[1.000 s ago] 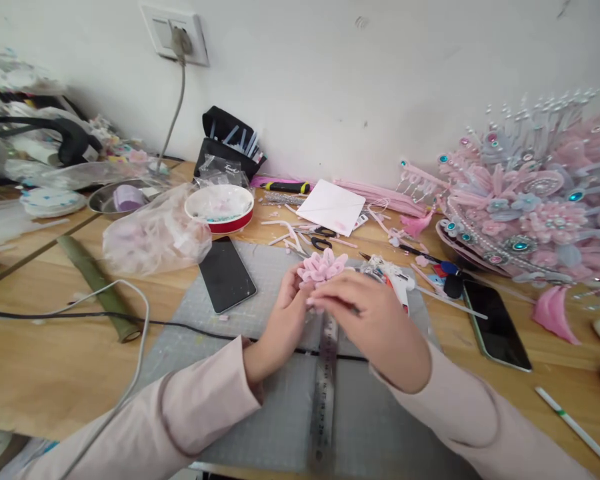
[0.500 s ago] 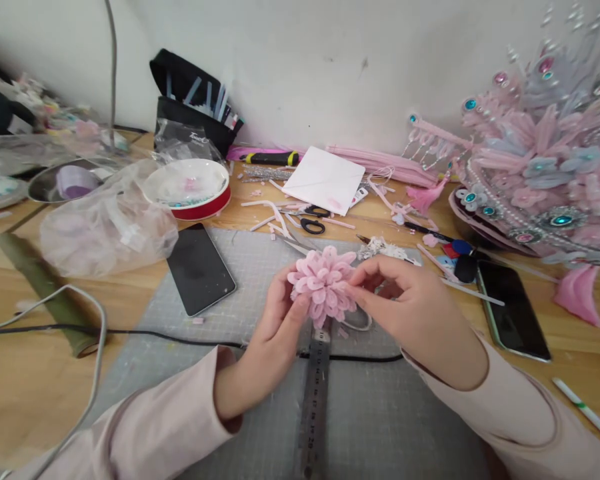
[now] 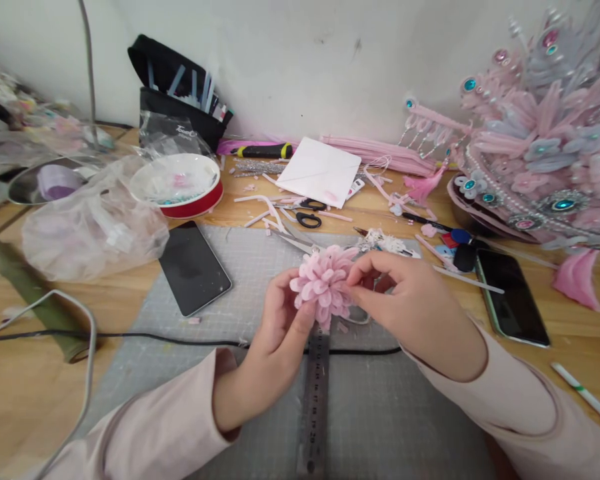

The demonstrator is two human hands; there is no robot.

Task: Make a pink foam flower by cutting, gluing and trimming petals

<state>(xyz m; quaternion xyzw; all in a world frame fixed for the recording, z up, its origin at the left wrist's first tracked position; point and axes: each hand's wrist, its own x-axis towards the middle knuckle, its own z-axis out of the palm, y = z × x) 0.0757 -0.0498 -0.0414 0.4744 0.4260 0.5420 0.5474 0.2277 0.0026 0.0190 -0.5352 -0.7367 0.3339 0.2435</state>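
A fluffy pink flower (image 3: 325, 283) with many looped petals, like pipe cleaner, is held up over the grey cutting mat (image 3: 245, 413). My left hand (image 3: 283, 323) grips it from the left, thumb on its lower front and fingers behind. On the other side, my right hand (image 3: 400, 293) pinches a petal at the flower's right edge between thumb and index finger. Below the flower a metal ruler (image 3: 315, 400) lies on the mat, its far end hidden. Scissors (image 3: 307, 220) with black handles lie just behind, their blades pointing toward the flower.
A dark phone (image 3: 195, 270) lies on the left, another phone (image 3: 513, 297) on the right. Behind stand a red-rimmed white bowl (image 3: 215, 193) and a white card (image 3: 320, 170). A large beaded pink headdress (image 3: 540, 160) fills the right. A black cable (image 3: 180, 338) crosses the mat.
The view has shifted slightly, so the background sits a little further left. Both hands stay on the flower, which is turned slightly; the right fingers still pinch its right edge.
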